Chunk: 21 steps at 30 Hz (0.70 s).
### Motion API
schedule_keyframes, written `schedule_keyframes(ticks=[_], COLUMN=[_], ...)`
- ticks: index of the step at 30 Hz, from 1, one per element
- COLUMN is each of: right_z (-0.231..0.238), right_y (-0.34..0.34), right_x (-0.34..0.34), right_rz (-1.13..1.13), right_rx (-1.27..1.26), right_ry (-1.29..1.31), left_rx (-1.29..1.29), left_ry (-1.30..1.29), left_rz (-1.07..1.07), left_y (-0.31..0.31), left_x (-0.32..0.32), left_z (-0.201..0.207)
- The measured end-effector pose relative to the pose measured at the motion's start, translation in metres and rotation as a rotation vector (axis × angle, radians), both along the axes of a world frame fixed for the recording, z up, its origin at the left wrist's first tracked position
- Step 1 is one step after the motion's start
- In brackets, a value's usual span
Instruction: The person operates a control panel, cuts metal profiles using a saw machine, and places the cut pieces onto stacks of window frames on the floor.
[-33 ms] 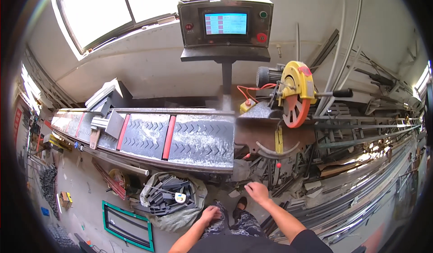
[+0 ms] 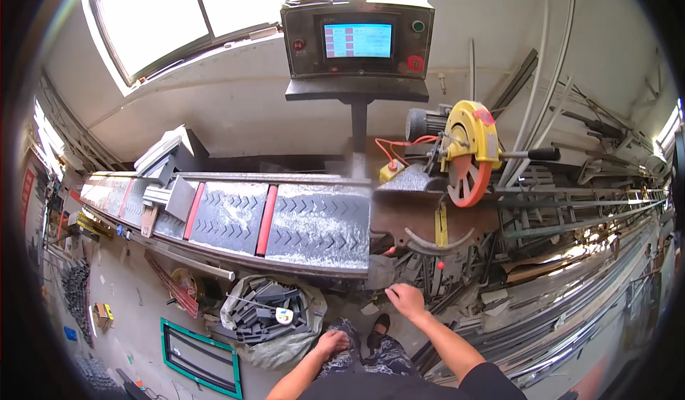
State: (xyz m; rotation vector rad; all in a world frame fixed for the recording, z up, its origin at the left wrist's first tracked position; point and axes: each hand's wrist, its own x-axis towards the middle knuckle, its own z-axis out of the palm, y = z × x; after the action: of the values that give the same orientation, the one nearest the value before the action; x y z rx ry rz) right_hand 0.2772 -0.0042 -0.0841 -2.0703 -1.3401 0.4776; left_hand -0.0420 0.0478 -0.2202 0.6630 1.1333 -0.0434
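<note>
Yellow mitre saw right of a chevron-marked surface, right hand curled narrow in front, left hand by patterned trousers near an offcut sack, left grip unclear.

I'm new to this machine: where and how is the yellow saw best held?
Probably by the black handle, reached from the near side and held around its slim length: it juts out rightward from the yellow saw, clear of the orange disc.

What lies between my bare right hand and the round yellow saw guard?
In the head view: a small red ball, a pale curved strip and a brown metal table.
</note>
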Motion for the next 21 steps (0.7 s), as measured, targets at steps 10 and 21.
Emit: schedule_keyframes(ticks=[10,21], right_z=[0.151,0.288], right_y=[0.215,0.398], right_x=[0.084,0.228], right_rz=[0.138,-0.2], right_rx=[0.592,0.965], right_ry=[-0.295,-0.943], left_rx=[-0.03,-0.242], left_ry=[0.172,0.33], left_rz=[0.235,0.612], left_y=[0.128,0.238], left_x=[0.057,0.093], left_z=[-0.016,-0.076])
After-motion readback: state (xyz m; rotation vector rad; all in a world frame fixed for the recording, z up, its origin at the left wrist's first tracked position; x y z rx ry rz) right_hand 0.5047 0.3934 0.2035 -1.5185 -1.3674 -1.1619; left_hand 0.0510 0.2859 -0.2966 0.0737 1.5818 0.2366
